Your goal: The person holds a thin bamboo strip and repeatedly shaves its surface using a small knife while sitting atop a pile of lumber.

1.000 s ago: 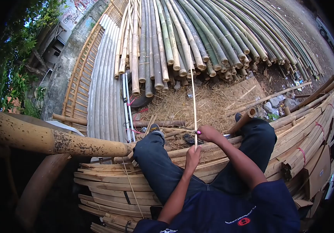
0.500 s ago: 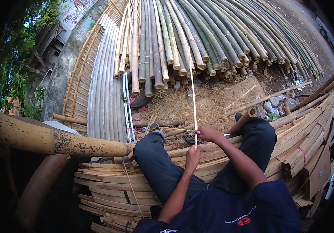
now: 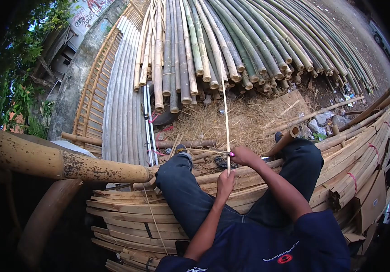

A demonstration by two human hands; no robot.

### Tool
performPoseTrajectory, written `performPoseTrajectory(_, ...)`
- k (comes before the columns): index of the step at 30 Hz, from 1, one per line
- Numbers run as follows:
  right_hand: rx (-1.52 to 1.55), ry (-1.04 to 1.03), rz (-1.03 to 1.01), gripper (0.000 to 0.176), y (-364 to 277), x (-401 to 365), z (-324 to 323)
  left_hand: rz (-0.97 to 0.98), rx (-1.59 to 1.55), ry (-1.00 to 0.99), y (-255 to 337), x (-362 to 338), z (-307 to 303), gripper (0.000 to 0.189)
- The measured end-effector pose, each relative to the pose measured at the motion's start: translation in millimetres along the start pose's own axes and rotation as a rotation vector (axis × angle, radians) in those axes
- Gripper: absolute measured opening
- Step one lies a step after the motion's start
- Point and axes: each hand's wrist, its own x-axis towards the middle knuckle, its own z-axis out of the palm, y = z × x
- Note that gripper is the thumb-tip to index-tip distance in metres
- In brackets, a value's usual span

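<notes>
A long, pale bamboo strip [image 3: 226, 122] runs from my lap out to the stacked poles. My left hand [image 3: 225, 182] is closed round its near end, between my knees. Just beyond, my right hand [image 3: 244, 155] grips a knife with a pink band at its handle [image 3: 231, 154]. The thin blade reaches left across the strip, and its edge is too small to make out. Most of the handle is hidden in my fist.
Bamboo poles [image 3: 204, 54] are stacked ahead, cut ends facing me. Bundled split bamboo [image 3: 136, 211] lies beneath and beside me. A thick bamboo pole [image 3: 99, 167] juts in from the left. Shavings [image 3: 245, 113] cover the ground by corrugated sheets [image 3: 122, 99].
The knife blade shows a little more to the left of the strip, at a slightly different tilt. Both hands stay almost in the same place.
</notes>
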Motion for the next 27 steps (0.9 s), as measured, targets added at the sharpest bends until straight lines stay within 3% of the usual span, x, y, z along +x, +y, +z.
performPoseTrajectory(5,-0.034,0.045,-0.027,0.025,-1.4,-1.6,2.7,0.03,0.017,0.01,-2.5,1.3,-0.3,0.026)
performPoseTrajectory(10,-0.073,0.047,-0.13,0.026,-13.3,-6.1,2.3,-0.073,-0.102,0.025,11.5,-4.3,0.1,0.024)
performPoseTrajectory(13,-0.079,0.055,-0.158,0.026,-8.7,-2.9,1.0,-0.017,-0.053,0.028,3.8,-0.9,-1.0,0.023)
performPoseTrajectory(20,0.096,0.159,0.001,0.028,15.8,3.9,2.8,0.019,0.003,0.01,3.8,0.3,-2.3,0.025)
performPoseTrajectory(22,0.077,0.13,-0.197,0.028,4.7,-2.6,-3.9,-0.074,-0.17,-0.053,6.3,-0.6,-6.1,0.027)
performPoseTrajectory(25,-0.002,-0.019,-0.257,0.025,-2.3,-7.3,-2.4,-0.148,-0.278,-0.123,14.2,-5.3,-8.9,0.029)
performPoseTrajectory(27,-0.044,0.019,-0.28,0.024,-3.1,-6.1,-7.9,-0.158,-0.288,-0.138,16.2,-5.8,-10.1,0.03)
